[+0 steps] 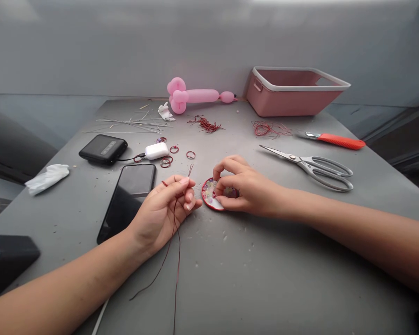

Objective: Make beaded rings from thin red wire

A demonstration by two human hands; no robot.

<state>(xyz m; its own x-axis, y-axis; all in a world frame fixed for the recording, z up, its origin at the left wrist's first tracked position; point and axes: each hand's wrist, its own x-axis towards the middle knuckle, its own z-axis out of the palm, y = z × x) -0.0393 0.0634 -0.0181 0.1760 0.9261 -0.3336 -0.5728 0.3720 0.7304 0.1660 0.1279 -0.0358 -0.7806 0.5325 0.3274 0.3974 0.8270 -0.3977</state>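
Note:
Dark red cord (178, 260) is pinched between the thumb and fingers of my left hand (171, 197). Its short ends stick up past the fingertips, and two long ends hang down over the table. My right hand (242, 188) reaches into a small round dish (209, 206) with a red rim, just to the right of my left hand. Beads (208, 190) of several colours lie in it. The right thumb and fingertips come together over the beads; whatever is between them is too small to make out. Part of the dish is hidden under this hand.
Finished-looking red cord rings (191, 155), a white case (157, 150), a black power bank (103, 149) and a phone (136, 181) lie left. Scissors (310, 167), a red-handled cutter (340, 140) and a pink basket (289, 100) are right. Behind are cord bundles (207, 124) and a balloon (202, 96).

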